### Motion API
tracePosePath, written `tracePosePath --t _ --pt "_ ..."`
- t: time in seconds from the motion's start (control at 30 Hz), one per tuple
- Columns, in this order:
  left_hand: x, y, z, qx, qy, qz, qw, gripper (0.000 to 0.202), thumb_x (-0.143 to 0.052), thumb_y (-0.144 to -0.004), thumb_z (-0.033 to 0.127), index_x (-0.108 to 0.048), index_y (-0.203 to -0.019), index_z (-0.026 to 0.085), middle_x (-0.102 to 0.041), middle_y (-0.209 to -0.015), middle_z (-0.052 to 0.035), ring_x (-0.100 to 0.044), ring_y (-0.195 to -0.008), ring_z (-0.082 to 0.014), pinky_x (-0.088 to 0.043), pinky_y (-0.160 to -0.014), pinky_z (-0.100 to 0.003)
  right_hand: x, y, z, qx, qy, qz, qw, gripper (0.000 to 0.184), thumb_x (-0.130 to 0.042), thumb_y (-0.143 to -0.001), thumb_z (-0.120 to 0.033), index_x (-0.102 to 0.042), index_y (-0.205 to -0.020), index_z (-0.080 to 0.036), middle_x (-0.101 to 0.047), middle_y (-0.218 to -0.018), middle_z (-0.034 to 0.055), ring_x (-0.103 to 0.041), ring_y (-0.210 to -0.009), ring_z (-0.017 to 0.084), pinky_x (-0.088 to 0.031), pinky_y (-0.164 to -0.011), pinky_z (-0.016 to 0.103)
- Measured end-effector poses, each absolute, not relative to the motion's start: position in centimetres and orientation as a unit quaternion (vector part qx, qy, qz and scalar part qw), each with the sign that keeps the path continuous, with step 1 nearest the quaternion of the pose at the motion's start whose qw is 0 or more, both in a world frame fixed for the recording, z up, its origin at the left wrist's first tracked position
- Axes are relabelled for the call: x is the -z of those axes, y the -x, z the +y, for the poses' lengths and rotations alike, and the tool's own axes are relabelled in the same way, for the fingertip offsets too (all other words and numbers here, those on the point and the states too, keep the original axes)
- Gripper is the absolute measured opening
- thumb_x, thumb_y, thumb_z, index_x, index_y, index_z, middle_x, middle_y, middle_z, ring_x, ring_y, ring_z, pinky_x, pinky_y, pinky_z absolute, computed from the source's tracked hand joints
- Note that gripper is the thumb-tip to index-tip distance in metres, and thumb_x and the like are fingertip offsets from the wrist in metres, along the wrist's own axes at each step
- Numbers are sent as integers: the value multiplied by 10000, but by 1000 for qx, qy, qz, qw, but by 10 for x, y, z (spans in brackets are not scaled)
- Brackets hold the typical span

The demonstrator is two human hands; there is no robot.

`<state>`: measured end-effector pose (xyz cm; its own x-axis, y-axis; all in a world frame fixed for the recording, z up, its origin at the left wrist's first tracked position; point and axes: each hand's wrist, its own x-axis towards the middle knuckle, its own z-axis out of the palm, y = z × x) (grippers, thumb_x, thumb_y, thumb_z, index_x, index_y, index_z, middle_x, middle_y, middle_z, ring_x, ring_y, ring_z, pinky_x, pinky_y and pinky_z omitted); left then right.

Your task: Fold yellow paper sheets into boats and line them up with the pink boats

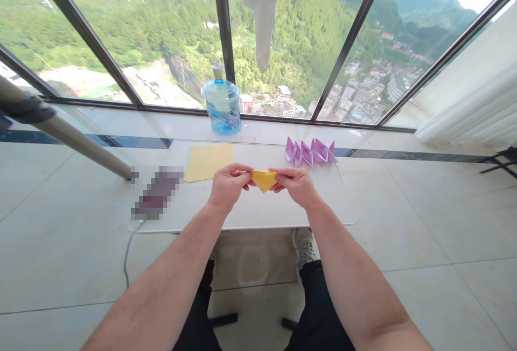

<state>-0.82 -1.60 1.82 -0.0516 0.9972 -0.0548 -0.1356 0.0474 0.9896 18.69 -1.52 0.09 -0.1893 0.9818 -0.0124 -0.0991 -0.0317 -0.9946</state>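
A small yellow piece of folded paper, shaped like a triangle with its point toward me, is stretched between both hands above the white table. My left hand pinches its left corner between thumb and fingers. The right corner is pinched the same way by my right hand. Behind my left hand lies a stack of yellow paper sheets. Several purple folded paper pieces stand in a cluster at the table's back right.
A blue water jug stands by the window beyond the table. At the table's left edge is a pixelated object with a cable running down. A slanted pole comes in from the left. My shoe shows below the table.
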Motion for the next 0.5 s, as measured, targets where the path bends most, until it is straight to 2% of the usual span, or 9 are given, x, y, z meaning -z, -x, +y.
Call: tracePosePath --t 0.27,0.5 --pt "-14 13 -15 -527 -446 457 561 107 -733 -676 219 -713 -767 167 -713 -639 -37 -684 -604 -163 -478 -537 -237 -2 -192 -16 -610 399 -494 474 295 -811 -699 -389 -807 -929 -205 -769 -805 53 -733 -682 187 -633 -681 341" --pt "-12 14 -16 -536 -403 443 595 77 -715 -661 187 -689 -728 161 -708 -635 -40 -692 -613 -170 -485 -527 -230 -2 -191 -17 -624 387 -474 486 164 -784 -690 -296 -795 -817 -193 -765 -762 53 -722 -642 178 -627 -648 318"
